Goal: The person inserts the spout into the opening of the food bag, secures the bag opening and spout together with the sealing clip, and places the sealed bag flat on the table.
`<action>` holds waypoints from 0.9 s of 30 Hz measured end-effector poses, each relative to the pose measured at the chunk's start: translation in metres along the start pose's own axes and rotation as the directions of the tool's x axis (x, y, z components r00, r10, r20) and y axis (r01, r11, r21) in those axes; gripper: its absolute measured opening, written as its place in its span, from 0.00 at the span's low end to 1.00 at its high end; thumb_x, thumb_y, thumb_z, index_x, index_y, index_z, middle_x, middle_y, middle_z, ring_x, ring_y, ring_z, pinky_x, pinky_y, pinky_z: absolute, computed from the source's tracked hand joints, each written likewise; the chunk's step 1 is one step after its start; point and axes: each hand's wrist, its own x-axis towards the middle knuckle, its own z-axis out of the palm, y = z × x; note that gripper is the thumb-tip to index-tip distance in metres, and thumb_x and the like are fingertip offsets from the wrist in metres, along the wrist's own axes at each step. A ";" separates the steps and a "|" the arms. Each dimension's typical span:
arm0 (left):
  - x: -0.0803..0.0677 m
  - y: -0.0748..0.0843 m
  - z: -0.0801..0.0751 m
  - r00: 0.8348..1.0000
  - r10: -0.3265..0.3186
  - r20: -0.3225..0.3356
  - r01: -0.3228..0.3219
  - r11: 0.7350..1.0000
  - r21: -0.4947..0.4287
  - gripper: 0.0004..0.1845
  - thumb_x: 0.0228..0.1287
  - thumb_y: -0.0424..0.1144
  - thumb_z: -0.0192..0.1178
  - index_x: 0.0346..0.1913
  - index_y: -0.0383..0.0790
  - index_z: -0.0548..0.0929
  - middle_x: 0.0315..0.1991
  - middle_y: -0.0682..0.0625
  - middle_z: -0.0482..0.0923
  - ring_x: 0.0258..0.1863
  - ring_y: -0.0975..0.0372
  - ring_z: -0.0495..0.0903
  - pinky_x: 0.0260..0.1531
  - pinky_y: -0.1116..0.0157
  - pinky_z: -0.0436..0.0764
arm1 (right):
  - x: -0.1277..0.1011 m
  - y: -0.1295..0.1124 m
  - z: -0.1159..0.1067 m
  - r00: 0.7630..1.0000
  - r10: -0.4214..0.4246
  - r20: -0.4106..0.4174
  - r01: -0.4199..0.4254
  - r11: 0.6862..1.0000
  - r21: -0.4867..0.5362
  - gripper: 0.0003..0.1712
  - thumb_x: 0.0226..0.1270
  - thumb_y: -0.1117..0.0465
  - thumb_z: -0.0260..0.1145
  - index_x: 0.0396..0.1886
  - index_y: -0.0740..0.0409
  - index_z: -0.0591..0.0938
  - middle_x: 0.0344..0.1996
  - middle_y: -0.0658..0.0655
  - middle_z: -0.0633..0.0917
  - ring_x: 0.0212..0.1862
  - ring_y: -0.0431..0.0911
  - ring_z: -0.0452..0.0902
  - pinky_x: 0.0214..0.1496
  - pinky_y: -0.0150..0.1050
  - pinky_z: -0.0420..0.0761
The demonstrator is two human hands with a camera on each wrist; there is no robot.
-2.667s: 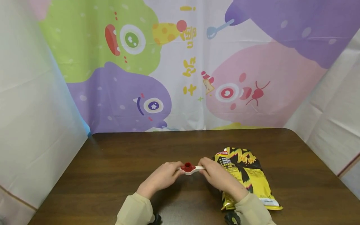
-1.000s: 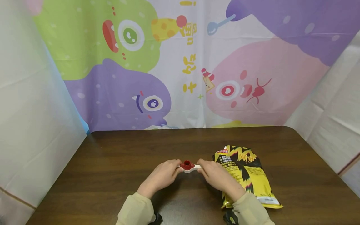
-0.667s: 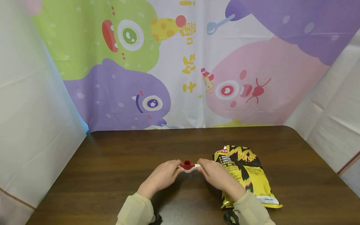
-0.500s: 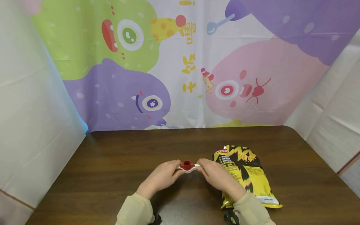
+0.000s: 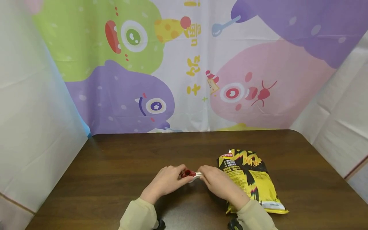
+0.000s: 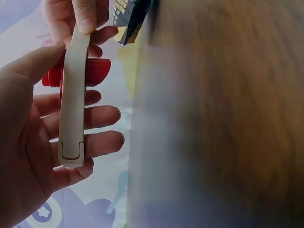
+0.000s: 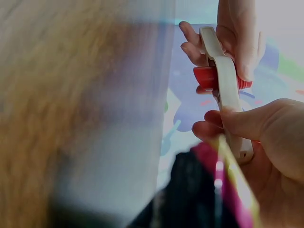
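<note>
Clip pinched between left hand, right hand.

Head view: both ends of the white plastic clip with a red cap lie hidden under the fingers of the left hand and right hand. The right forearm covers the near left corner of the yellow-and-black snack bag. Both wrist views: dark wooden tabletop blurred; snack-bag print unreadable.
</note>
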 end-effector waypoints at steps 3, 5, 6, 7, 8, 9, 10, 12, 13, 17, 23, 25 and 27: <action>0.000 0.001 0.001 0.999 0.025 -0.025 -0.024 0.999 0.025 0.17 0.59 0.62 0.51 0.33 0.53 0.77 0.16 0.63 0.68 0.14 0.70 0.64 0.16 0.71 0.64 | 0.000 -0.001 0.000 1.000 0.008 0.019 -0.009 1.000 0.015 0.04 0.65 0.58 0.58 0.35 0.54 0.75 0.26 0.45 0.73 0.28 0.38 0.68 0.32 0.34 0.72; 0.000 0.001 0.001 0.998 0.035 -0.043 -0.033 0.998 0.044 0.15 0.60 0.60 0.51 0.30 0.53 0.76 0.16 0.63 0.67 0.14 0.70 0.64 0.17 0.71 0.64 | 0.000 -0.002 0.000 0.999 0.017 0.039 -0.019 0.999 0.030 0.04 0.65 0.58 0.58 0.35 0.54 0.75 0.26 0.45 0.72 0.26 0.38 0.67 0.30 0.33 0.70; 0.000 0.001 0.002 0.998 0.039 -0.052 -0.036 0.998 0.052 0.15 0.61 0.59 0.51 0.29 0.53 0.75 0.16 0.63 0.67 0.14 0.70 0.64 0.17 0.71 0.64 | 0.000 -0.002 -0.001 0.999 0.022 0.048 -0.024 0.999 0.037 0.04 0.65 0.58 0.58 0.35 0.54 0.75 0.25 0.45 0.72 0.26 0.38 0.66 0.29 0.32 0.69; 0.000 0.001 0.002 0.997 0.042 -0.058 -0.038 0.998 0.058 0.15 0.61 0.58 0.51 0.28 0.53 0.74 0.15 0.63 0.66 0.15 0.70 0.64 0.18 0.71 0.64 | 0.000 -0.003 -0.001 0.998 0.025 0.057 -0.028 0.999 0.043 0.04 0.65 0.58 0.58 0.35 0.54 0.74 0.25 0.45 0.71 0.25 0.38 0.66 0.29 0.31 0.68; 0.000 0.000 0.002 0.997 0.043 -0.061 -0.039 0.997 0.063 0.15 0.62 0.58 0.51 0.28 0.53 0.73 0.15 0.63 0.66 0.15 0.70 0.63 0.18 0.71 0.64 | 0.000 -0.003 -0.001 0.998 0.028 0.064 -0.031 0.998 0.046 0.05 0.65 0.58 0.58 0.35 0.54 0.74 0.25 0.45 0.71 0.25 0.38 0.65 0.28 0.31 0.68; 0.000 0.000 0.002 0.997 0.042 -0.060 -0.038 0.997 0.064 0.15 0.62 0.58 0.51 0.28 0.53 0.73 0.15 0.63 0.65 0.15 0.69 0.63 0.18 0.71 0.63 | 0.000 -0.004 0.000 0.997 0.031 0.070 -0.035 0.998 0.048 0.05 0.65 0.58 0.58 0.35 0.54 0.74 0.25 0.46 0.71 0.25 0.38 0.65 0.28 0.31 0.68; 0.001 0.000 0.002 0.997 0.041 -0.060 -0.037 0.997 0.065 0.15 0.62 0.58 0.50 0.27 0.53 0.73 0.15 0.63 0.65 0.14 0.70 0.63 0.18 0.71 0.63 | -0.001 -0.004 0.000 0.996 0.034 0.077 -0.038 0.998 0.052 0.05 0.65 0.58 0.58 0.36 0.54 0.74 0.25 0.46 0.71 0.25 0.38 0.65 0.28 0.31 0.68; 0.001 -0.001 0.002 0.998 0.040 -0.057 -0.037 0.997 0.065 0.15 0.62 0.58 0.50 0.27 0.53 0.72 0.15 0.63 0.65 0.14 0.70 0.63 0.18 0.71 0.63 | -0.001 -0.005 0.000 0.995 0.040 0.092 -0.046 0.997 0.059 0.05 0.65 0.58 0.58 0.37 0.55 0.73 0.26 0.46 0.70 0.26 0.38 0.66 0.28 0.31 0.68; 0.001 -0.001 0.002 0.998 0.041 -0.055 -0.037 0.997 0.065 0.15 0.62 0.59 0.49 0.27 0.53 0.72 0.15 0.63 0.66 0.14 0.70 0.63 0.18 0.71 0.63 | -0.001 -0.005 0.000 0.994 0.043 0.099 -0.050 0.997 0.065 0.06 0.65 0.58 0.58 0.37 0.55 0.73 0.26 0.46 0.71 0.26 0.39 0.66 0.28 0.32 0.69; 0.000 -0.002 0.002 0.998 0.044 -0.051 -0.040 0.997 0.073 0.15 0.63 0.59 0.49 0.28 0.53 0.72 0.15 0.64 0.66 0.14 0.70 0.63 0.18 0.71 0.63 | -0.001 -0.005 0.001 0.993 0.045 0.107 -0.053 0.996 0.071 0.07 0.65 0.58 0.58 0.39 0.56 0.74 0.28 0.47 0.71 0.27 0.39 0.66 0.29 0.32 0.70; 0.001 -0.002 0.003 0.997 0.046 -0.067 -0.040 0.995 0.093 0.17 0.63 0.60 0.47 0.28 0.52 0.72 0.15 0.63 0.66 0.14 0.70 0.64 0.18 0.71 0.63 | -0.002 -0.005 0.003 0.999 0.024 0.042 -0.025 0.999 0.038 0.09 0.64 0.58 0.60 0.42 0.56 0.75 0.32 0.48 0.73 0.29 0.39 0.68 0.30 0.34 0.73; 0.001 -0.003 0.003 0.996 0.047 -0.079 -0.039 0.995 0.093 0.17 0.63 0.60 0.48 0.28 0.52 0.73 0.15 0.63 0.66 0.14 0.70 0.65 0.18 0.71 0.63 | -0.002 -0.004 0.003 0.999 0.023 0.031 -0.024 0.999 0.031 0.09 0.63 0.59 0.60 0.42 0.56 0.75 0.32 0.48 0.73 0.29 0.39 0.68 0.30 0.34 0.73; 0.000 -0.003 0.004 0.995 0.043 -0.095 -0.034 0.995 0.097 0.17 0.62 0.60 0.49 0.27 0.52 0.73 0.15 0.63 0.66 0.14 0.69 0.65 0.18 0.71 0.63 | -0.002 -0.004 0.003 0.999 0.026 0.027 -0.026 0.999 0.025 0.10 0.63 0.59 0.60 0.42 0.57 0.75 0.32 0.48 0.73 0.29 0.39 0.69 0.31 0.34 0.73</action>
